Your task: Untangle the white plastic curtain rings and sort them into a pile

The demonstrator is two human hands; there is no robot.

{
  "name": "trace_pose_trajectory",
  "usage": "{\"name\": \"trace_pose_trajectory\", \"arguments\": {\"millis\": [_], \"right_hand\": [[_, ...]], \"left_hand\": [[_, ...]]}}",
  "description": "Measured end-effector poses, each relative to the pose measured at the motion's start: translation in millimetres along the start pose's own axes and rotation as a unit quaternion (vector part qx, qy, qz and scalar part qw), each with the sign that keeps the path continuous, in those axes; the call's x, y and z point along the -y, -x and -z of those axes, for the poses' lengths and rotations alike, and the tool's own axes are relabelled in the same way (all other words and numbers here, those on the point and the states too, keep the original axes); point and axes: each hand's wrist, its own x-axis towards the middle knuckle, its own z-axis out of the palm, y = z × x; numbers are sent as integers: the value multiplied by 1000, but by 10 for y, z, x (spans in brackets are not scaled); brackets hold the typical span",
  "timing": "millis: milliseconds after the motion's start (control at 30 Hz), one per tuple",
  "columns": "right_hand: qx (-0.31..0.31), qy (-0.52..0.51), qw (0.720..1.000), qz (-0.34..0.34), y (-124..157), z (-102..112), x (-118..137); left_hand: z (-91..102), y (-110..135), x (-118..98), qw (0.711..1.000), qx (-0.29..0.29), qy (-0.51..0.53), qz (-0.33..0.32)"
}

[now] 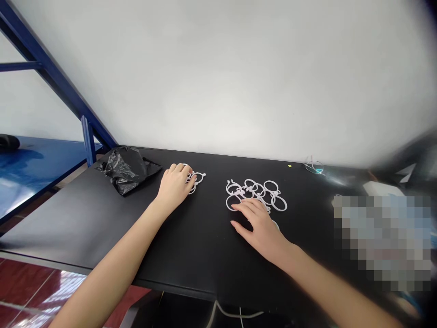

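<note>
Landmark: black plastic bag [128, 168], crumpled, one, on the black bench [205, 255].

White rings, small group [204, 175], with knobbed ends: just right of the bag. Left hand [175, 180] over them, hiding most; fingers curled down onto the group; whether its grip holds a ring cannot be told.

White rings, larger group [258, 195], loosely overlapping: well right of the bag and somewhat nearer the viewer. Right hand [257, 225] over the near side of this group; grip wide, thumb well apart from the fingers; contact with the rings unclear.

Yellow scrap [290, 166], one: far right of the bag, near the wall [239, 82].

Clear looped item with teal patch [319, 171]: right of the bag, beyond the scrap.

Blue metal frame [64, 82]: behind the bag and to its left.
</note>
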Motion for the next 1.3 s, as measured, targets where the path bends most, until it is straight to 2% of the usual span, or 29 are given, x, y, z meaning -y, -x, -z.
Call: {"name": "trace_pose_trajectory", "arguments": {"millis": [133,233,300,467,567,700,900,1067,1167,1300], "right_hand": [[-27,-38,999,26,2,-8,-5],[-29,-64,996,48,-5,-11,4],[-23,-82,994,71,-7,-14,12],[-2,-122,985,120,4,-4,46],[49,-134,982,122,10,25,53],[54,-128,985,103,4,75,20],[77,-121,986,91,-11,136,-26],[60,-132,985,89,8,120,-52],[57,-129,986,86,20,91,-71],[61,-120,987,89,23,70,-70]], "left_hand": [[59,16,-63,999,-38,-2,-8],[107,49,-196,993,-62,81,-53],[136,93,-329,981,-59,154,-103],[165,239,-652,942,49,236,-232],[141,289,-728,932,96,235,-258],[89,293,-708,936,115,215,-253],[35,233,-549,965,86,121,-215],[21,172,-364,982,70,46,-171],[26,152,-325,986,66,34,-151],[60,164,-406,982,70,76,-159]]}}
